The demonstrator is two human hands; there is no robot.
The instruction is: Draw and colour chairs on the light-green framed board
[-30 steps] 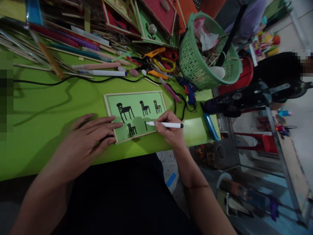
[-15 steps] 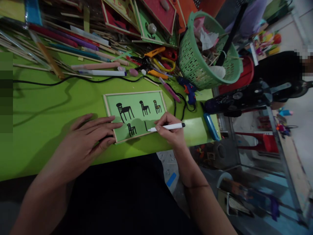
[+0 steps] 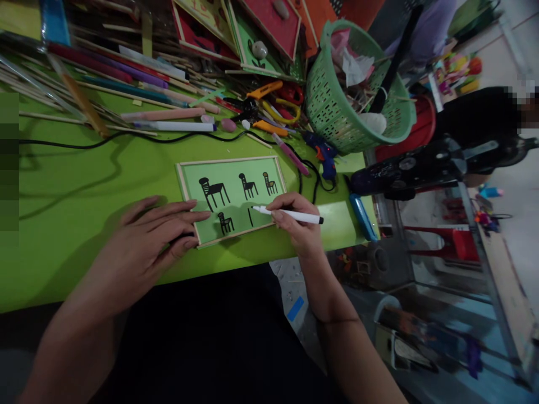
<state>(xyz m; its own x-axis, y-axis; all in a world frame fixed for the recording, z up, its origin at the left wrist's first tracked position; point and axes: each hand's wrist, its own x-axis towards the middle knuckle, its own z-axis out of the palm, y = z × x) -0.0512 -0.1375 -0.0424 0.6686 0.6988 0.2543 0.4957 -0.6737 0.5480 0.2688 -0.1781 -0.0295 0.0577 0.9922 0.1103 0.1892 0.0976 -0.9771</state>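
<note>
Your right hand [image 3: 297,220] grips the white marker [image 3: 290,214] over the framed green panel [image 3: 210,224]; your left hand [image 3: 155,235], fingers slightly spread, touches its edge.

A green basket [image 3: 332,106] is standing toward the right end of the green surface [image 3: 63,224], holding crumpled tissue [image 3: 356,68] and a long black object [image 3: 396,62]. A blue glue gun [image 3: 327,160] is lying just beside it, near a black cable [image 3: 76,147] and a pink pen [image 3: 290,154]. Yellow-handled scissors [image 3: 280,119] are resting left of the basket. Farther left, thin sticks [image 3: 46,95] are lying in a jumble with a peach pen [image 3: 168,114] and a white pen [image 3: 174,126]. A pebble [image 3: 260,50] is sitting among overlapping framed panels [image 3: 273,25]. A blue case [image 3: 362,217] is lying by the right edge, and a red chair [image 3: 463,244] is standing beyond
</note>
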